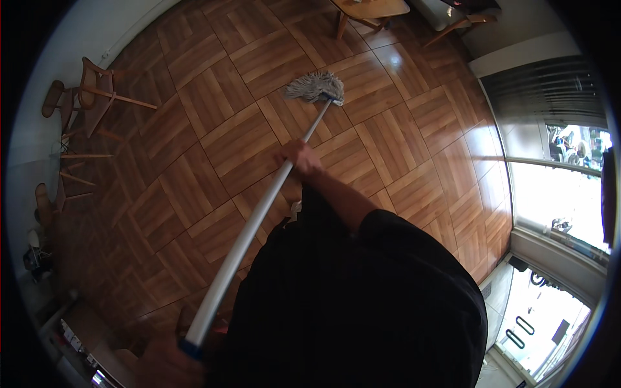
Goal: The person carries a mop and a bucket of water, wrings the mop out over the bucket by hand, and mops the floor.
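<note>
A string mop (pixel 315 86) with a grey, stringy head lies on the wood-patterned floor ahead of me. Its long silver handle (pixel 242 242) slants from the mop head down to the lower left, ending in a blue cap. Partway along the handle, my right hand (pixel 299 157) is wrapped round it. Down by the blue end, my left hand (pixel 169 363) is closed on the handle; it is dark there and its fingers are hard to make out.
Wooden chairs (pixel 97 90) stand along the left wall. A wooden table (pixel 370 9) is at the far edge, with a dark seat with wooden legs (pixel 462 22) beside it. Bright windows (pixel 550 194) and a glass door (pixel 543 323) line the right side. A cluttered counter (pixel 90 343) sits at lower left.
</note>
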{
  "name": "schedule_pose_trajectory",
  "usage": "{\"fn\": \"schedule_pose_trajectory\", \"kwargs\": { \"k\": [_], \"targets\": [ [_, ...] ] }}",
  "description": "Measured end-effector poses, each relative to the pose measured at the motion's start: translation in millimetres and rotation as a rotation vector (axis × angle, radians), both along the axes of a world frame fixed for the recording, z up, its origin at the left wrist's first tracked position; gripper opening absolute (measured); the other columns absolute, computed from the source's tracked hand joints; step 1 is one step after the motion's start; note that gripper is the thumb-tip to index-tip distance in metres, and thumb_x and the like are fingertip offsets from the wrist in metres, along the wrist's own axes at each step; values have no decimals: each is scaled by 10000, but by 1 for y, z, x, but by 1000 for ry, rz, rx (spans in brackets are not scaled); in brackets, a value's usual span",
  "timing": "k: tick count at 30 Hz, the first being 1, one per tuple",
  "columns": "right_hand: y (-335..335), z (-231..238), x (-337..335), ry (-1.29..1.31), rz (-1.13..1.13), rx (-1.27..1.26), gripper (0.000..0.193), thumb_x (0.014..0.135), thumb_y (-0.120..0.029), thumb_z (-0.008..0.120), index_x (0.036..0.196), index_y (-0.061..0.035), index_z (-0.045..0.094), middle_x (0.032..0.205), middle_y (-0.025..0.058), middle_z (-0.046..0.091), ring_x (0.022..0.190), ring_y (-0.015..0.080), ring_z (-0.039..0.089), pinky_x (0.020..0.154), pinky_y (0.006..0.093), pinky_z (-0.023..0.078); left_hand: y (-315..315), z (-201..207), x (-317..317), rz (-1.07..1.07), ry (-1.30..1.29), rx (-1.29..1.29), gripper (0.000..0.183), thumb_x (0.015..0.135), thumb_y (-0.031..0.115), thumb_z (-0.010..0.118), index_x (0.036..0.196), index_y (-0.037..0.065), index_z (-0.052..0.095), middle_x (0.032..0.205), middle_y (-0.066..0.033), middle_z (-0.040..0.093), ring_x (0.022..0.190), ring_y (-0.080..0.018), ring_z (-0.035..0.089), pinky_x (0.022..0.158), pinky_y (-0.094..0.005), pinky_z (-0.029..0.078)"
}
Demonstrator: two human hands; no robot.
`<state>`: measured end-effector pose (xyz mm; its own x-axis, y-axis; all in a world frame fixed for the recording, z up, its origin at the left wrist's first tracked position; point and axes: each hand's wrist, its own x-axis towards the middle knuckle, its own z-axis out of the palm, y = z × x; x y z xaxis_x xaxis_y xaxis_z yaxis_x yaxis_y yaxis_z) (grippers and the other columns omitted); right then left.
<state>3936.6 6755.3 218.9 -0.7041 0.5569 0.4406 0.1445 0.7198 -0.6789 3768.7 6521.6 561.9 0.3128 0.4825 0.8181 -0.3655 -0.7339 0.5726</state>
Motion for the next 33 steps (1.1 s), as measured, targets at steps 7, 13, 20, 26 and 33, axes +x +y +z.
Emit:
{"fn": "schedule_pose_trajectory", "kwargs": {
  "k": [7, 13, 20, 26, 33],
  "targets": [
    [229, -61, 36, -199, -349, 3, 211, 812, -269, 666, 726, -95, 583, 755, 92, 609, 743, 300, 604, 665, 408, 483, 170, -69, 33, 524, 264, -358, 277, 739, 226, 758, 685, 96, 520, 698, -27, 594, 731, -215, 624, 754, -388, 472],
    [332, -70, 34, -658, -432, 7, 313, 795, -341, 702, 788, -78, 533, 894, 106, 591, 880, 304, 603, 711, 423, 480, 243, -134, 22, 650, 261, -674, 170, 781, 155, 687, 732, 89, 538, 830, -79, 609, 1041, -273, 594, 992, -508, 357],
    [275, -58, -62, -501, -108, 31, 336, 786, -326, 703, 696, -64, 513, 756, 135, 553, 718, 327, 565, 634, 428, 459, 183, -76, -68, 855, -247, -676, 281, 783, 174, 703, 621, 71, 498, 638, -72, 569, 675, -228, 616, 861, -468, 477],
    [105, -6, -156, -96, 121, -147, 310, 727, -186, 740, 584, -73, 490, 616, 108, 517, 601, 299, 529, 553, 423, 419, 25, 6, -96, 1126, -253, -252, 377, 830, 306, 668, 547, 161, 465, 447, 48, 516, 397, -70, 543, 396, -230, 457],
    [-78, 72, -168, -77, 902, -409, 337, 829, -340, 646, 616, -102, 539, 595, 65, 525, 616, 273, 540, 635, 369, 411, -75, 94, -35, 1131, -244, 70, 336, 843, 320, 588, 563, 148, 515, 485, -9, 543, 388, -128, 536, 384, -243, 449]
  ]
}}
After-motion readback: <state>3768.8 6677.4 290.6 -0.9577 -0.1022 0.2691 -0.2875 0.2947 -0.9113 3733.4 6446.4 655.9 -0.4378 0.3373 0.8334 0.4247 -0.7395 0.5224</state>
